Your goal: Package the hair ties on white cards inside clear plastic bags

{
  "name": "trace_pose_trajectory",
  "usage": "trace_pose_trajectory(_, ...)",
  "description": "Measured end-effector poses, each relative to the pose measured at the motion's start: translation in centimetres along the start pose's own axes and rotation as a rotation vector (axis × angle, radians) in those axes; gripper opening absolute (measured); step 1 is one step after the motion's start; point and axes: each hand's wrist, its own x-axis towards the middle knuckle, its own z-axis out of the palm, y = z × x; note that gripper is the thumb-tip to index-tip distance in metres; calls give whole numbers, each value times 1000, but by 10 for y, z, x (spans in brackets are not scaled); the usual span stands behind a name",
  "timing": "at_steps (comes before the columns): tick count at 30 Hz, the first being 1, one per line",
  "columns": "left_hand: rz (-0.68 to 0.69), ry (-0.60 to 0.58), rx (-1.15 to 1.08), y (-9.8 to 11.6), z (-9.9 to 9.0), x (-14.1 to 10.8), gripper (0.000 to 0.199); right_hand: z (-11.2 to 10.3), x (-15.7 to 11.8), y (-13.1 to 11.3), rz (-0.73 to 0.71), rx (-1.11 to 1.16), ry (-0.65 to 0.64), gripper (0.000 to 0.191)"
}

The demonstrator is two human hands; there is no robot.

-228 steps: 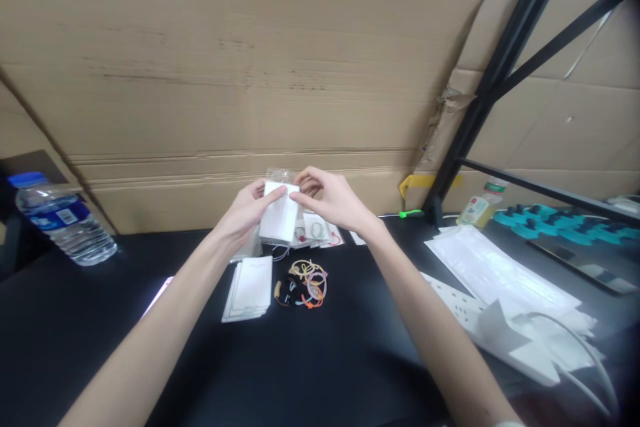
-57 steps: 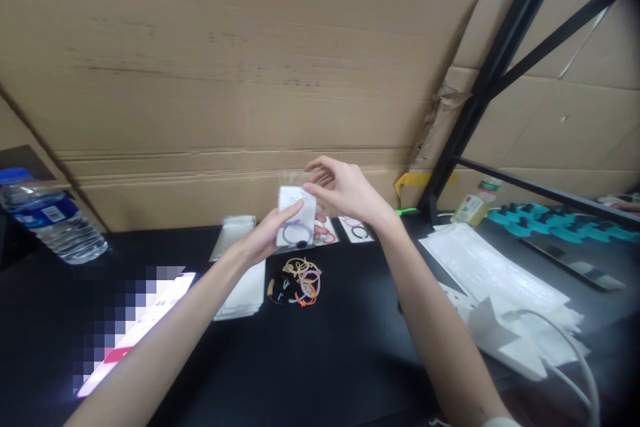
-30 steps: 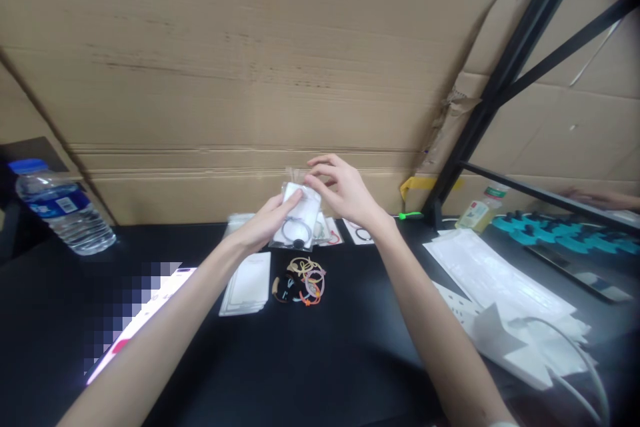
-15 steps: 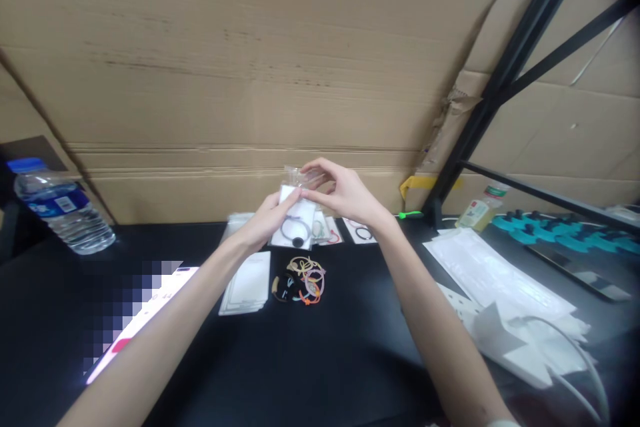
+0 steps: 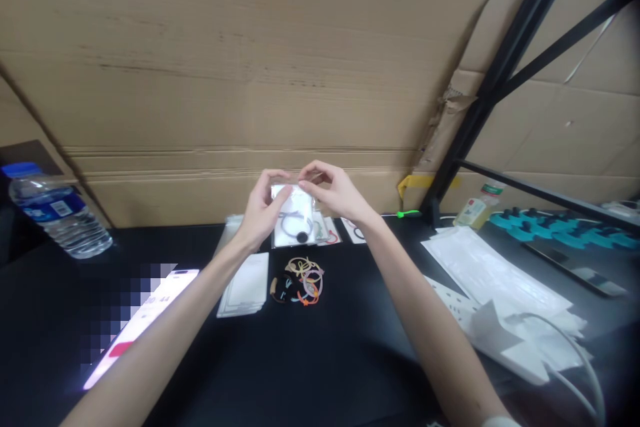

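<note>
Between my hands is a clear plastic bag [image 5: 289, 232] with a white card and a grey hair tie with a round black bead inside. My left hand [image 5: 263, 210] pinches its upper left side, thumb across the front. At the upper right edge, my right hand [image 5: 334, 192] pinches the bag's top with thumb and fingertips. Below the bag lies a small pile of colourful hair ties [image 5: 305, 280]. A stack of white cards [image 5: 246, 287] sits to the left of the pile, partly beside my left forearm. Behind my right hand rest other carded hair ties [image 5: 328, 233].
A water bottle [image 5: 57, 213] stands at far left, and a lit phone [image 5: 145, 320] lies partly under my left forearm. On the right are white plastic sleeves [image 5: 490, 267], a power strip [image 5: 450, 300] with cable, and a black metal frame [image 5: 480, 113]. Cardboard [image 5: 240, 80] walls the back.
My left hand has shifted left and opened its grip toward the bag's side. The clear flap that stood above the card is now down at the top edge. The view has shifted slightly.
</note>
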Motion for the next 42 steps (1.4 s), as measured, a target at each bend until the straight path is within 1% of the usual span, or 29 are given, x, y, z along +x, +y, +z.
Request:
trace_pose_trajectory(2, 14, -2, -17, 4, -1, 0, 15, -2, -1, 0, 61, 87, -29, 16)
trace_pose_trajectory(6, 36, 29, -7, 5, 0, 1, 8, -10, -5, -7, 154, 218, -136, 26)
trace_pose_trajectory(11, 47, 82, 28, 3, -2, 2, 5, -15, -8, -13, 229, 203, -183, 28)
trace_pose_trajectory(15, 3, 48, 7, 4, -4, 2, 11, -13, -6, -7, 207, 202, -196, 23)
trace_pose_trajectory(19, -55, -8, -3, 4, -10, 5, 12, -13, -5, 1, 184, 182, -158, 19)
trace_pose_trajectory(21, -122, -57, -57, 3, -14, 7, 17, -15, -5, 2, 184, 178, -150, 19)
trace_pose_trajectory(24, -211, -148, -182, 4, -19, 9, 37, -18, -7, 0, 195, 164, -168, 24)
trace_pose_trajectory(26, -228, -161, -175, 6, -20, 9, 45, -17, -7, -1, 196, 156, -174, 28)
trace_pose_trajectory(28, -228, -147, -97, 10, -21, 9, 41, -14, -6, 1, 181, 147, -145, 29)
trace_pose_trajectory(30, -220, -145, -23, 13, -21, 8, 37, -9, -4, 6, 153, 127, -85, 25)
trace_pose_trajectory(34, -160, -119, 11, 11, -22, 8, 36, 0, 1, 18, 103, 61, 27, 14)
trace_pose_trajectory(36, -129, -113, 17, 9, -24, 9, 34, 3, 2, 22, 87, 40, 87, 13)
trace_pose_trajectory(38, -128, -119, 25, 8, -26, 11, 33, 4, 3, 24, 88, 60, 139, 14)
trace_pose_trajectory(40, -143, -105, 32, 7, -27, 12, 32, 5, 2, 26, 118, 115, 140, 19)
trace_pose_trajectory(42, -160, -63, 43, 6, -29, 13, 30, 6, 1, 26, 158, 182, 97, 22)
